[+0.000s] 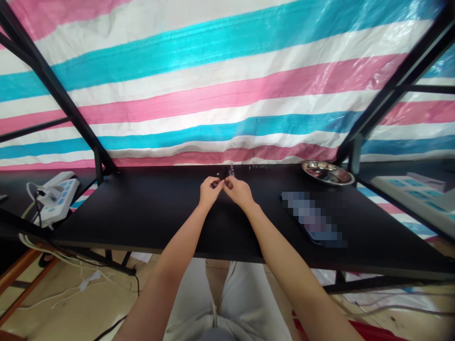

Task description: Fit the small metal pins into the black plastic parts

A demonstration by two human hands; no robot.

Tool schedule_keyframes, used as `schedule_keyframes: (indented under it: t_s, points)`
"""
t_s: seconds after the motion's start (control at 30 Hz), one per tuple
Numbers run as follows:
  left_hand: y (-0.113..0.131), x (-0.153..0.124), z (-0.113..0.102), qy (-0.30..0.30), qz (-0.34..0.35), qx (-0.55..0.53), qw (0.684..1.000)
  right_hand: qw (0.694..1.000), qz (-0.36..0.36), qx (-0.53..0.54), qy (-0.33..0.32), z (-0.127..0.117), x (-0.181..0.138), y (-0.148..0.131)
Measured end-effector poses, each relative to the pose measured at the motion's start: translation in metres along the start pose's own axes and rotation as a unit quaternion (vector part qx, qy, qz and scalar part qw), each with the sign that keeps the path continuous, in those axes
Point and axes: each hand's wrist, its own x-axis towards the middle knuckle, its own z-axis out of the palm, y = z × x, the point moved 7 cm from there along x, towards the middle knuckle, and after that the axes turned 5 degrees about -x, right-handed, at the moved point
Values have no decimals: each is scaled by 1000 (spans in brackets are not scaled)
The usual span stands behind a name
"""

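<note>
My left hand (210, 190) and my right hand (239, 191) meet above the far middle of the black table (149, 203). Thumb and fingers of each are pinched closed, and the fingertips touch or nearly touch the other hand's. Whatever they hold is too small and too hidden to name. Just beyond my right fingers is a short row of small shiny beadlike pieces (232, 169). A tiny light piece (218, 174) lies past my left hand. Farther right, several tiny specks (258, 167) run along the back edge.
A round metal plate (329, 173) sits at the back right. Nearer me lies a blurred-out dark blue long object (313, 220). Black frame posts (76, 116) slant up at both sides, with a striped plastic sheet (220, 104) behind. Power strips (59, 199) with cables stand at the left.
</note>
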Motion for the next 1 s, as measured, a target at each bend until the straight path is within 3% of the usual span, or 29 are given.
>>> schedule_keyframes:
  t_s: [0.37,0.47,0.63,0.83,1.0]
  points:
    - [-14,-1,-2,6,-78,-19,997,1000,-17,9,-15,4,-2,-4]
    - [-14,0,-12,-4,-81,2,997,998,-39,26,-30,8,-3,-8]
    - [-25,9,-65,3,-102,114,988,996,-60,52,-30,8,-7,-16]
    - [-49,15,-148,14,-164,311,936,998,-19,55,27,-3,-9,-6]
    - [-55,9,-179,15,-190,413,891,996,4,69,59,-10,-11,1]
